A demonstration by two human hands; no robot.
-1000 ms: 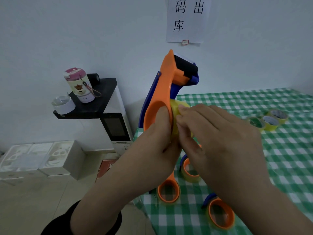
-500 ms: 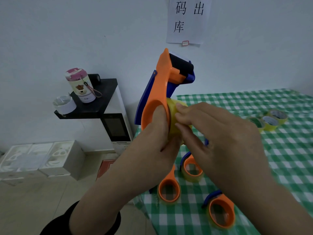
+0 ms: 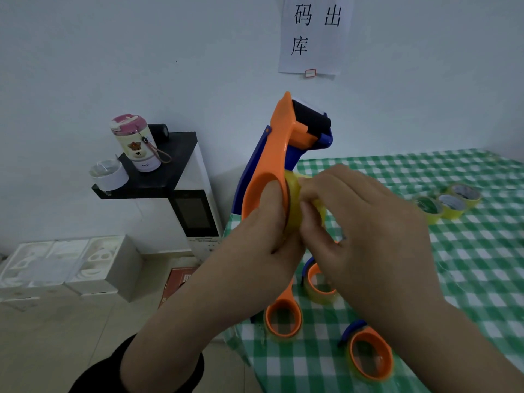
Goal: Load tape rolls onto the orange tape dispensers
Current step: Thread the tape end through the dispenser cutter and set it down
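Near the table (image 3: 482, 265) edge, the orange dispenser (image 3: 279, 154) is gripped at its ring by the left hand (image 3: 255, 251); the tape roll (image 3: 293, 199), judged light, stiff and slick, is pinched at its rim by the right hand (image 3: 368, 231) against it.

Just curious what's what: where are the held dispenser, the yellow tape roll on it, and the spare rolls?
held orange tape dispenser (image 3: 279, 154), head view, on its orange arm.
yellow tape roll (image 3: 292, 191), head view, on its outer band.
spare tape rolls (image 3: 453, 213), head view, on the middle roll.
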